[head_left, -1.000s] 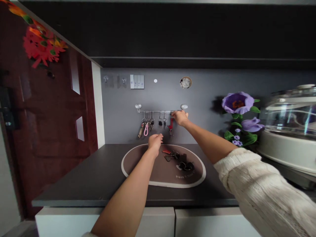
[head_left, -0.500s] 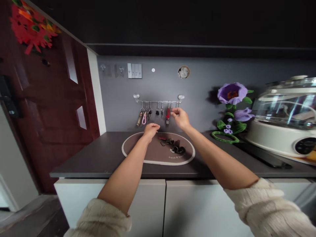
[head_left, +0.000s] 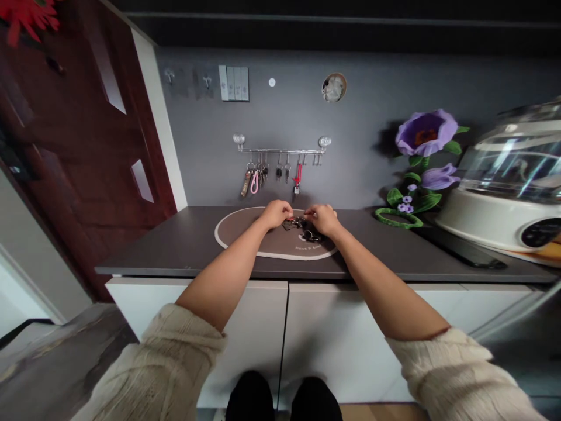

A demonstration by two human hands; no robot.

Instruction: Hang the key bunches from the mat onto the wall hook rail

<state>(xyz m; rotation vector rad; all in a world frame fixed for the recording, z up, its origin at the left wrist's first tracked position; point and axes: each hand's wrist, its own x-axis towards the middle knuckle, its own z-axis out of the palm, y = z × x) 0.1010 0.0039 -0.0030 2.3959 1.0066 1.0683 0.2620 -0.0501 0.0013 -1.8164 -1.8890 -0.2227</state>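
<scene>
A brown oval mat (head_left: 245,240) lies on the dark counter (head_left: 175,245). A bunch of keys (head_left: 299,223) rests on the mat between my two hands, and a dark key fob (head_left: 311,236) lies just in front of it. My left hand (head_left: 276,213) is curled with its fingertips pinched at the left end of the keys. My right hand (head_left: 323,218) is curled over their right end. On the wall above, a metal hook rail (head_left: 280,150) carries several key sets, among them a red strap (head_left: 298,174) and a pink loop (head_left: 254,182).
A dark red door (head_left: 65,152) stands at the left. Purple artificial flowers (head_left: 423,152) stand at the back right, beside a white appliance with a clear lid (head_left: 508,187). White cabinet doors (head_left: 315,333) lie below the counter. Wall switches (head_left: 234,83) sit above the rail.
My right hand left the red strap on the rail and came down to the mat. My left hand dropped to the keys too. The view tilted downward.
</scene>
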